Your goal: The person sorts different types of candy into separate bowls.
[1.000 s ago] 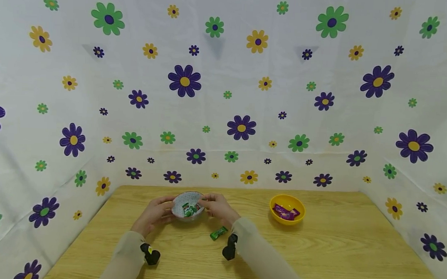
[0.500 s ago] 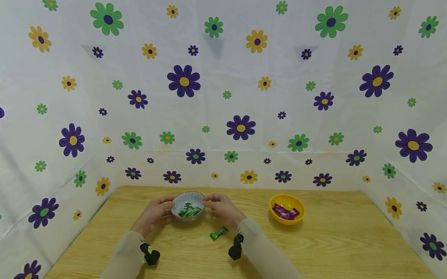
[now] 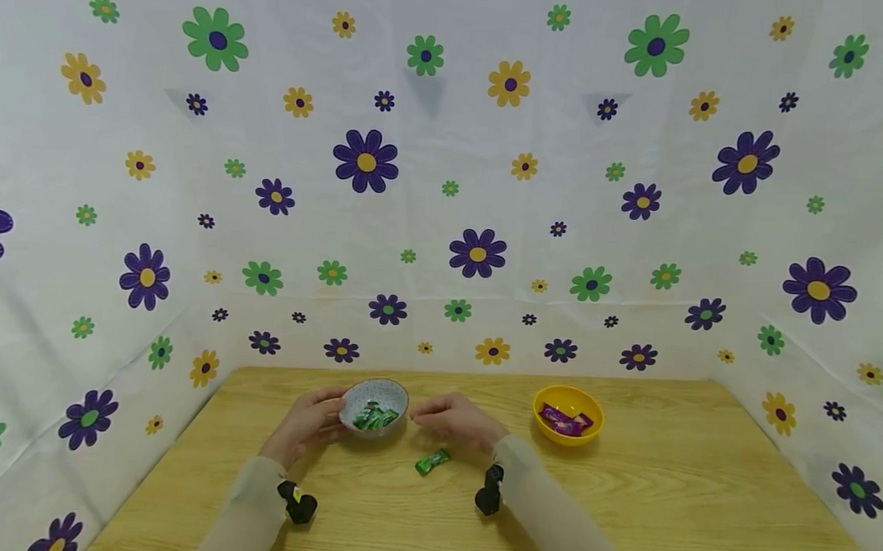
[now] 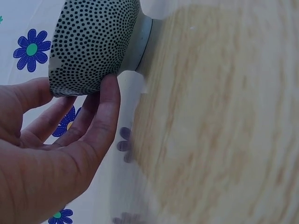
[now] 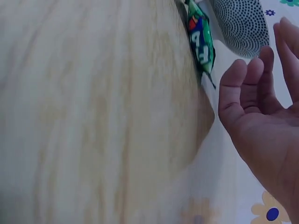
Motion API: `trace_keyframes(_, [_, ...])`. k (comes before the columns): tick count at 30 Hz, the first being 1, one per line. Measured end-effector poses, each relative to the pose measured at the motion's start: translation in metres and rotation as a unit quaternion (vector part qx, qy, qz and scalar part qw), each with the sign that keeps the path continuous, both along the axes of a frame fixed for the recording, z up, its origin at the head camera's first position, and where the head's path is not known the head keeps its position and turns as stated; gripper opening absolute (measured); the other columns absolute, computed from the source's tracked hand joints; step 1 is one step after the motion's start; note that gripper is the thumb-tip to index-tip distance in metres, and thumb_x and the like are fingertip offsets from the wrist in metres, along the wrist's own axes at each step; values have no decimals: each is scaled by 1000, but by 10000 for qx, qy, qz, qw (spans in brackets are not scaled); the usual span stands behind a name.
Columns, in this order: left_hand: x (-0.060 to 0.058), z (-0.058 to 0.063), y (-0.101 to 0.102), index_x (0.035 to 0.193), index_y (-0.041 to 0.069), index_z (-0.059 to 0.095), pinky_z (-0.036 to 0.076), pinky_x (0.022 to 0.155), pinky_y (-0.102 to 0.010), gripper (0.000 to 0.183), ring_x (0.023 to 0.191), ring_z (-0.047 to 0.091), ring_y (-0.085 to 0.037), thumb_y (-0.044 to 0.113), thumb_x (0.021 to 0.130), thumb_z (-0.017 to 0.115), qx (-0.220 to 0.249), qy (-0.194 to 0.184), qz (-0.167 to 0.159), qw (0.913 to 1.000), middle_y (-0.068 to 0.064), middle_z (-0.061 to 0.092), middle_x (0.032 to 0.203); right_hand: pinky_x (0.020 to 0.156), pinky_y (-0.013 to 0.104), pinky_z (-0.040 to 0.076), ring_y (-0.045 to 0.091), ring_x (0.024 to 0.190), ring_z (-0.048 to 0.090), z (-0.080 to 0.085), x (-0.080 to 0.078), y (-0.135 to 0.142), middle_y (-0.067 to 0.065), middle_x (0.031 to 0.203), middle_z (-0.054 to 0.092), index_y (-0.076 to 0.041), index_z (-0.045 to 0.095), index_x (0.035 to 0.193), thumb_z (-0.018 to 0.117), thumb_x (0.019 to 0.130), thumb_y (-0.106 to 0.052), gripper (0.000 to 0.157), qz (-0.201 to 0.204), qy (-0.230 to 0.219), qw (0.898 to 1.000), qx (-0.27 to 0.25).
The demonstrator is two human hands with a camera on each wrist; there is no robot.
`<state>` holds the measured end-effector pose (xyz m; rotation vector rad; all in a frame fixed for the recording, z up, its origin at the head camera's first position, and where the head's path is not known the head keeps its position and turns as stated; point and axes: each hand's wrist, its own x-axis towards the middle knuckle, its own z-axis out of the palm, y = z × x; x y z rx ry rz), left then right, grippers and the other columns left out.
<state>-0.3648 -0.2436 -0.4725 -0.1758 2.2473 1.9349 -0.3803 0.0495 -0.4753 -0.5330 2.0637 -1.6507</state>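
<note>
My left hand (image 3: 305,424) holds a small patterned bowl (image 3: 386,391) by its left side. In the left wrist view, the thumb is at the rim of the dotted bowl (image 4: 96,42) and a fingertip presses its outer wall. Several green-wrapped candies (image 3: 374,416) lie inside the bowl. Just right of the bowl hovers my right hand (image 3: 463,420), its fingers loosely bent with nothing between them. One more green-wrapped candy (image 3: 432,461) lies on the table below that hand; the right wrist view shows white letters on the wrapper (image 5: 202,44).
A yellow bowl (image 3: 563,439) with several purple-wrapped candies (image 3: 566,426) stands to the right on the wooden table (image 3: 669,483). White flower-printed cloth (image 3: 444,210) encloses the table at the back and sides.
My right hand has drawn back rightward from over the patterned bowl, where it pinched a candy. More green candies now show in the bowl. The left hand has stayed in place.
</note>
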Motion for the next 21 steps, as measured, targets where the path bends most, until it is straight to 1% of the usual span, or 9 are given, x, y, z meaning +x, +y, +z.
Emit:
trace_keyframes(3, [1,-1,0,142,5,47,56,88,-40,42,97,65,-21,17,103,50,89,16,-34,10000,-20,55,131,71,24,49,13,83,57,-1,-2,5,3,120,69,-4,70,118,68,92,-19,30,177,69,9997,179])
trace_keyframes(5, [1,-1,-1,143,4,47,56,89,-40,42,98,65,-21,17,103,50,139,17,-65,9999,-21,55,132,69,23,45,12,82,53,-1,-2,7,3,120,69,-5,72,115,69,92,-17,27,235,174,9990,345])
trace_keyframes(7, [1,-1,-1,143,4,47,56,89,-40,42,99,65,-21,17,103,50,111,15,-60,9999,-21,54,132,73,25,44,11,86,53,0,-2,9,3,120,69,-5,73,112,69,91,-16,24,257,347,9975,554])
trace_keyframes(10, [1,-1,0,142,6,49,56,88,-41,41,99,66,-22,17,103,50,58,-4,1,10000,-20,55,132,86,30,43,9,99,55,0,0,13,2,120,70,-8,74,111,70,90,-15,22,343,593,9936,896])
trace_keyframes(12, [1,-2,0,141,6,50,56,88,-40,40,98,66,-21,18,102,51,10,-23,11,10000,-20,54,133,91,32,42,10,100,55,0,1,16,1,118,71,-9,75,110,71,89,-14,21,458,675,9908,1084])
trace_keyframes(13, [1,-2,1,142,6,49,56,88,-40,41,99,65,-21,18,103,50,8,-25,-3,10000,-20,54,134,91,31,42,10,98,56,-1,2,17,1,117,71,-10,76,109,72,89,-14,21,527,732,9892,1159])
trace_keyframes(16, [2,-2,0,142,7,49,56,88,-40,41,98,65,-21,18,103,50,-7,-11,-23,10000,-20,53,134,81,27,43,10,88,55,-2,2,20,1,112,72,-10,76,107,73,87,-11,20,748,872,9852,1271])
trace_keyframes(18, [2,-2,0,142,7,49,56,87,-39,40,98,66,-21,18,103,50,-12,14,3,10000,-20,54,133,75,24,42,11,84,54,-3,1,22,2,110,73,-10,77,105,74,86,-10,19,856,970,9832,1287])
trace_keyframes(21, [2,-2,0,141,6,50,57,86,-40,40,97,66,-21,17,103,50,8,36,52,10000,-20,56,131,76,23,41,10,87,52,-4,0,23,-2,109,71,-12,78,104,75,85,-11,19,978,1160,9770,1500])
